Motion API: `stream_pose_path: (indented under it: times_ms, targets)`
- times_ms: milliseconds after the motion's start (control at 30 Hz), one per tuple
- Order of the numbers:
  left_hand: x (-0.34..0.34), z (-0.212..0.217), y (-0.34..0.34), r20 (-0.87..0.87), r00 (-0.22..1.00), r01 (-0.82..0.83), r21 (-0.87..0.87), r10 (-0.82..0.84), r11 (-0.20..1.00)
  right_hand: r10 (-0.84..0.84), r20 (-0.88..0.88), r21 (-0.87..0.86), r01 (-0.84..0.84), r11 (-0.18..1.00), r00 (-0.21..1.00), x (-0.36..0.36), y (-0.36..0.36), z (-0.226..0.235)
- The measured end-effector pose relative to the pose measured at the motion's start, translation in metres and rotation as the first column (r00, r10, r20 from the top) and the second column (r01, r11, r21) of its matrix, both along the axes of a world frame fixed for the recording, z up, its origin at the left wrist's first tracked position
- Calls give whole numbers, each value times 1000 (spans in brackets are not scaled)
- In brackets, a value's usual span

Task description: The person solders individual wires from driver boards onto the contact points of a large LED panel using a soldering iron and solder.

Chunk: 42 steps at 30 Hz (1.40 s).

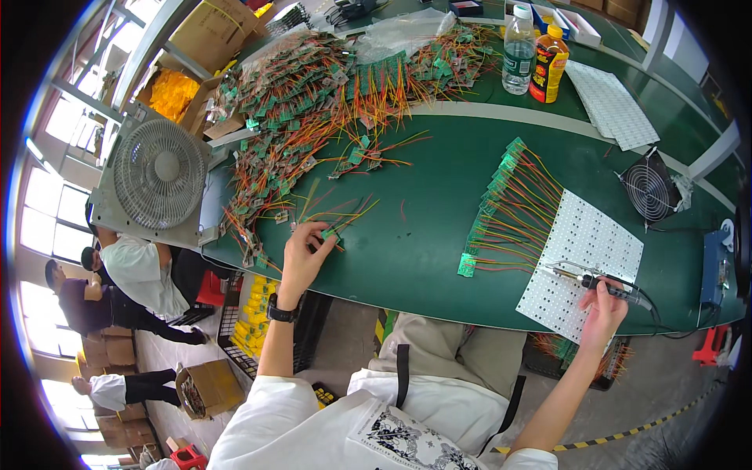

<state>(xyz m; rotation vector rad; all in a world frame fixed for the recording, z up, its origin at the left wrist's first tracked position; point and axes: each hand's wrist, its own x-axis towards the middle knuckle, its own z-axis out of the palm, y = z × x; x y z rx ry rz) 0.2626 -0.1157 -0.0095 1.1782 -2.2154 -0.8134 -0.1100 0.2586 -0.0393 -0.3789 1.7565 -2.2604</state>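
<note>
My left hand [304,257], with a dark watch on its wrist, pinches a small green circuit board [330,235] with red and yellow wires, near the edge of a loose heap. A soldering iron [619,293] is gripped in my right hand [603,312]. Its tip points left, over a white perforated sheet [583,243]; whether it touches the sheet I cannot tell. Along that sheet's left side lies a slanting row of green circuit boards [492,205], their red and yellow wires running right to the sheet.
A big pile of wired circuit boards [294,86] covers the table's [392,270] far left. A grey fan [160,174] stands left, a small black fan [650,188] right. At the back are a clear bottle [518,59], an orange bottle [549,66] and stacked white sheets [615,106].
</note>
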Motion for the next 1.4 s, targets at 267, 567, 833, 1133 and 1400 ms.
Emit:
stream_pose_path:
  times_ms: [267, 567, 833, 1133, 1400]
  targets:
    - [-18, 29, 8, 30, 997, 67, 198, -74, 978, 1, 8, 11, -2, 1000, 1000, -1, 3, -4]
    - [-36, 31, 31, -138, 981, 193, 544, -140, 817, 12, -8, 13, -12, 1000, 1000, 0, 2, -1]
    - [-66, 25, 78, -226, 902, 432, 487, -368, 759, -34, -6, -6, 34, 999, 999, 2, -1, 2]
    - [-153, 23, 131, -247, 674, 718, 442, -697, 537, -15, 4, -71, 15, 997, 1000, -2, 6, -4]
    - [-204, 10, 123, -258, 574, 815, 82, -777, 574, -23, 54, -103, 28, 994, 998, -5, 7, -10]
